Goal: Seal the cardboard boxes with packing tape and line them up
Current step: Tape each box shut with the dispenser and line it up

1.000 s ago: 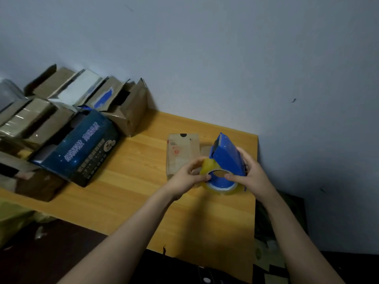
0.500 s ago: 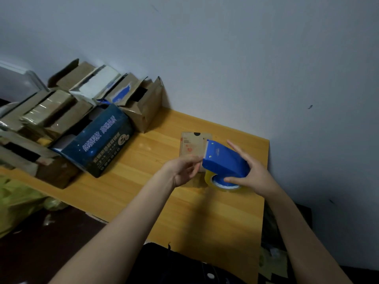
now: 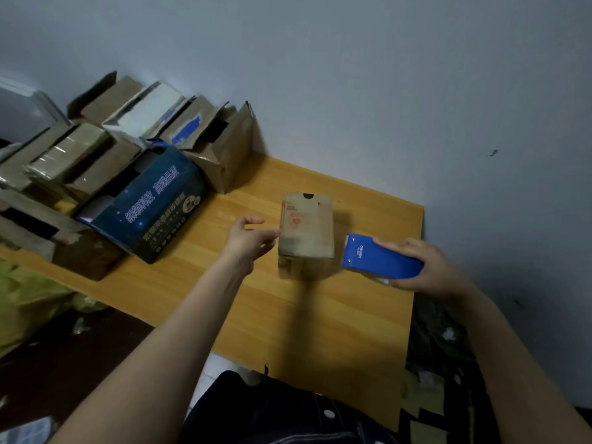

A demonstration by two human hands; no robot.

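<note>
Grip status: the left hand (image 3: 248, 240) was open and held nothing, its fingers loosely extended to the right and the thumb raised apart from them; the right hand (image 3: 429, 270) was clamped around the blue tape dispenser (image 3: 381, 259). At the far left of the wooden table (image 3: 320, 315), a cluster of brown cardboard boxes (image 3: 73, 155) stood packed together against the wall (image 3: 352, 75), most with flaps open or raised. A dark blue box (image 3: 153, 206) with white printed characters lay at the right edge of that cluster, touching the brown boxes behind it. Right of it, the left hand hovered with its fingertips at the left face of the small cardboard box (image 3: 306, 229); whether they made contact or stopped just short could not be determined. That small box stood upright near the middle of the table, apart from the cluster, flaps closed, with a red mark and a dark semicircular notch on its top face. Just beside its right side, not touching it, the dispenser was held near the right edge of the table, its pale riveted end facing the box. Right-hand fingers lay across the far side of the dispenser body and the thumb ran along the near side.
</note>
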